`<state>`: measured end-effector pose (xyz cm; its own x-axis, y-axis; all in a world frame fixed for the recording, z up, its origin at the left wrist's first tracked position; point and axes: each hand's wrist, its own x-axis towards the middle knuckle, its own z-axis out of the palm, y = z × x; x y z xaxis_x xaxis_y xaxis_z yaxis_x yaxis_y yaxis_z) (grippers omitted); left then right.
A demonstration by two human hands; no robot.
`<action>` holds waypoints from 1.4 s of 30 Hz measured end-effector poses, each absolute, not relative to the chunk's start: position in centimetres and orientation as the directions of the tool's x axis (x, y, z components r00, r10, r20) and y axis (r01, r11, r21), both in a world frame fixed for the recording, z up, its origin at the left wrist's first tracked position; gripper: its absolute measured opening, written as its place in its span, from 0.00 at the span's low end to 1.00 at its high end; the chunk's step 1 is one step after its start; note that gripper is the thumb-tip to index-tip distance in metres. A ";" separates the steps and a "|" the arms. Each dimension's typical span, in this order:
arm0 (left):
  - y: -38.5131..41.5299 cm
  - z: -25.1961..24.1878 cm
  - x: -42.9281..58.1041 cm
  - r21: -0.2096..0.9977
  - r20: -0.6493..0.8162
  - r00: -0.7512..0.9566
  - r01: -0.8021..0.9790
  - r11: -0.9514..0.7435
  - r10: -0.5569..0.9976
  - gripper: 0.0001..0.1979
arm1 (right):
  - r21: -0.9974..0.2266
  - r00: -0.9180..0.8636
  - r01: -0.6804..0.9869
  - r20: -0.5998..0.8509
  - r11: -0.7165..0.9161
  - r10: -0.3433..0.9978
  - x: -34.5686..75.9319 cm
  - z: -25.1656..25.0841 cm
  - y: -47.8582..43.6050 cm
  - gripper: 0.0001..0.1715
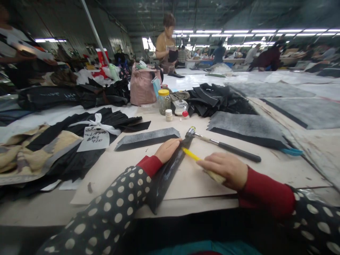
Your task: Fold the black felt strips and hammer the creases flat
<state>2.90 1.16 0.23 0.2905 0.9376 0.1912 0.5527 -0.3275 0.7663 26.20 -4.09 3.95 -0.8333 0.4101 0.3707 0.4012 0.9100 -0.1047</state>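
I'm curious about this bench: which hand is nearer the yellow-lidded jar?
Left. The left hand rests on the black strip in front of the yellow-lidded jar; the right hand is farther off, to the right.

"What's happening up close?"
"The left hand [168, 150] rests on a black strip [166, 177]; the right hand [225, 169] grips a yellow tool [191, 154], its tip close to the strip's edge."
"And past them?"
"A black-handled hammer [223, 145] lies on the tabletop [127, 177], its head by the strip's far end. Farther back are a jar with a yellow lid [164, 102] and a pink bag [143, 86]."
"Off to the left?"
"A white tag [94, 140] marked 420, on dark fabric [87, 164]."
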 end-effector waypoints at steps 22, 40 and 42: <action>0.4 0.7 2.8 0.732 0.128 0.335 0.604 -0.317 0.934 0.23 | 0.219 -0.791 0.596 0.328 0.773 0.517 26.1 5.6 13.7 0.29; -0.1 0.5 3.1 0.665 0.094 0.325 0.683 -0.302 0.941 0.34 | 0.183 -0.648 0.762 0.250 0.622 0.720 21.6 1.8 19.2 0.33; 0.0 0.2 3.1 0.715 0.096 0.321 0.637 -0.290 0.942 0.34 | 0.175 -0.645 0.764 0.247 0.622 0.723 21.9 1.7 18.8 0.35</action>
<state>3.12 0.02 0.19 0.3213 0.9421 0.0958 0.6367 -0.2898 0.7146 21.93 18.84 1.71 -0.6451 0.7230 0.2472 0.7636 0.6216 0.1748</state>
